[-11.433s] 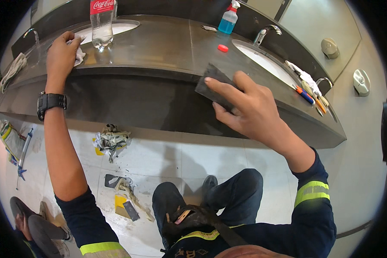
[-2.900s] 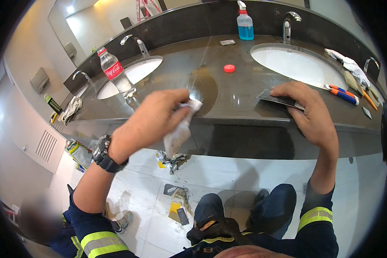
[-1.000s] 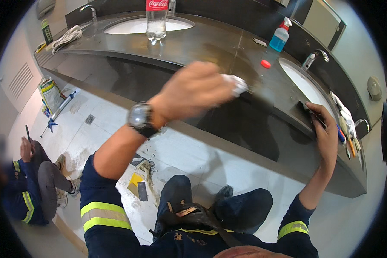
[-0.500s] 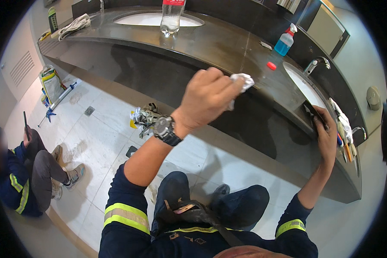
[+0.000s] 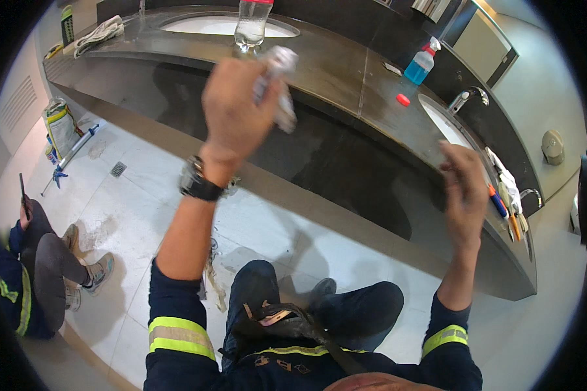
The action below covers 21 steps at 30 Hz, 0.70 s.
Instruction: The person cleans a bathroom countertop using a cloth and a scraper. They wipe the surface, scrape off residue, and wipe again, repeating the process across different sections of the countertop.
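Closed round a crumpled white cloth [image 5: 282,60], my left hand [image 5: 237,107] is raised in front of the counter's front edge, below a clear bottle with a red label [image 5: 250,27]. Motion blurs this hand, and part of the cloth hangs below its fingers. A dark watch [image 5: 199,179] is on that wrist. My right hand [image 5: 464,189] is at the counter edge near the right sink [image 5: 445,122]. Its fingers are bent and slightly apart, with no object visible in them. The dark stone counter [image 5: 332,81] curves across the view.
A spray bottle of blue liquid [image 5: 420,63] and a red cap [image 5: 403,100] are on the counter. Several tools [image 5: 510,212] lie beside a white cloth at its right end. At left, a seated person [image 5: 39,260] holds a phone; a caulking gun [image 5: 72,156] lies on the floor.
My left hand has moved left and up with the cloth. The dark flat object that was in my right hand no longer shows, and that hand has shifted left.
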Motion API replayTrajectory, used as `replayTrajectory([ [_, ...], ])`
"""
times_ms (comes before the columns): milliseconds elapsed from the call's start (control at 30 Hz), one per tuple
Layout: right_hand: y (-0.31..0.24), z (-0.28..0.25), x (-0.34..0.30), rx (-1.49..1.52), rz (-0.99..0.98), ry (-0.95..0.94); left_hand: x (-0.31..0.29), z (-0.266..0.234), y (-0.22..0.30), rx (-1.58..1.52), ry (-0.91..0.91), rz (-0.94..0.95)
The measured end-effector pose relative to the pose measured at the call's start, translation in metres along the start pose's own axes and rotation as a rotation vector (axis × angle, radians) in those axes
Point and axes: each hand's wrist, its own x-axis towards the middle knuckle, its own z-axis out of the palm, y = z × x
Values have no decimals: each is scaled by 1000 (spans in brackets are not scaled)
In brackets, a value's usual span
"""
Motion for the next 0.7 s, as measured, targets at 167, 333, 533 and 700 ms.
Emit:
replayTrajectory([
  [167, -76, 26, 41, -286, -275, -326, 13, 10, -42, -101, 42, -95],
  [333, -54, 55, 58, -461, -466, -174, 9, 15, -46, -176, 37, -223],
  [533, -76, 56, 57, -487, -356, -248, 9, 13, -41, -194, -6, -281],
  [700, -89, 59, 65, -485, -380, -259, 12, 14, -43, -248, 43, -263],
])
